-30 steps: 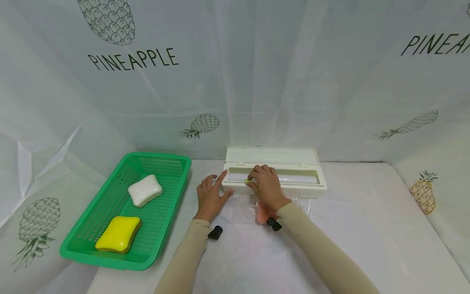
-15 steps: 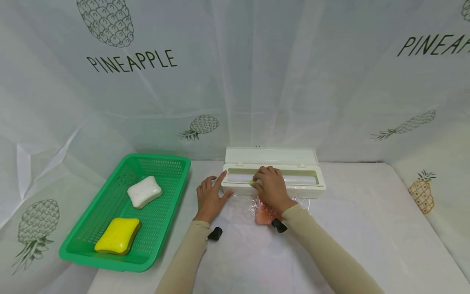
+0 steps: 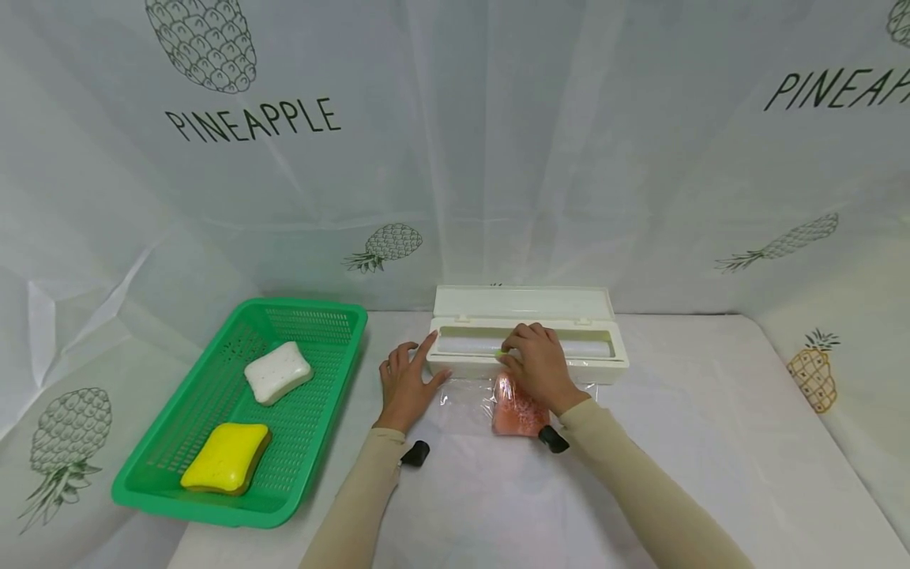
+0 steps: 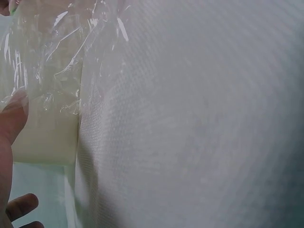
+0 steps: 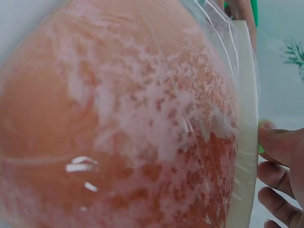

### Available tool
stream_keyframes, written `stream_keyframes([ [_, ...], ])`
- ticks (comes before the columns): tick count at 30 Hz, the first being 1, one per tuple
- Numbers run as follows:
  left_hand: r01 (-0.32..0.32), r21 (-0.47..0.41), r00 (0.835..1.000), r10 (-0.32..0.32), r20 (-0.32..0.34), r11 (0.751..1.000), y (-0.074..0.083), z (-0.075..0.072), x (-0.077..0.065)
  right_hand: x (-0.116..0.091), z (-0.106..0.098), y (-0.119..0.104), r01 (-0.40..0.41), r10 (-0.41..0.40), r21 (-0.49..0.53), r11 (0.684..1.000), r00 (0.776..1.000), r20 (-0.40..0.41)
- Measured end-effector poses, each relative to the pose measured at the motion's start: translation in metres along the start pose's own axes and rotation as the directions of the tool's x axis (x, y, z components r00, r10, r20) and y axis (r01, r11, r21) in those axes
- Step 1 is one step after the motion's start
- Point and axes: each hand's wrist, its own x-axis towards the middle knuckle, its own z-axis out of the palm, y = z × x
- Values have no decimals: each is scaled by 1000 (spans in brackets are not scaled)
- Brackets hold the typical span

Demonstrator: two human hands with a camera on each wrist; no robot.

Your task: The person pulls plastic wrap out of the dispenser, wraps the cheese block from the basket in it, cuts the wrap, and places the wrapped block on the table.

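Observation:
A white cling film dispenser (image 3: 597, 370) stands at the table's back with its lid up and the film roll (image 3: 465, 344) visible inside. My right hand (image 3: 538, 365) pinches the small green slide cutter (image 3: 501, 353) on its front edge. At the left end, my left hand (image 3: 407, 387) steadies the dispenser with fingers spread; the thumb (image 4: 16, 114) presses its front through the film. Clear cling film (image 3: 465, 393) hangs from the front edge onto the table. Under it lies an orange-pink pillow-shaped block (image 3: 515, 415), seen close in the right wrist view, its kind unclear.
A green plastic basket (image 3: 341, 395) stands left of my left arm. It holds a white pillow-shaped block (image 3: 279, 373) and a yellow one (image 3: 226, 457). A pineapple-print sheet (image 3: 498, 158) rises behind the white-covered table (image 3: 711, 411).
My right hand has slid the green cutter rightward along the dispenser's front edge. More of the orange-pink block now shows. My left hand has stayed at the left end.

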Motion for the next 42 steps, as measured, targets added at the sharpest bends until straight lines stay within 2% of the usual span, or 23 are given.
stream_keyframes([
  [19, 21, -11, 1000, -21, 14, 1000, 1, -1, -1, -11, -9, 14, -22, 22, 0, 1000, 1000, 10],
  [42, -11, -31, 1000, 11, -12, 999, 0, 0, -1, -15, -19, 24, -5, 5, 13, 1000, 1000, 18],
])
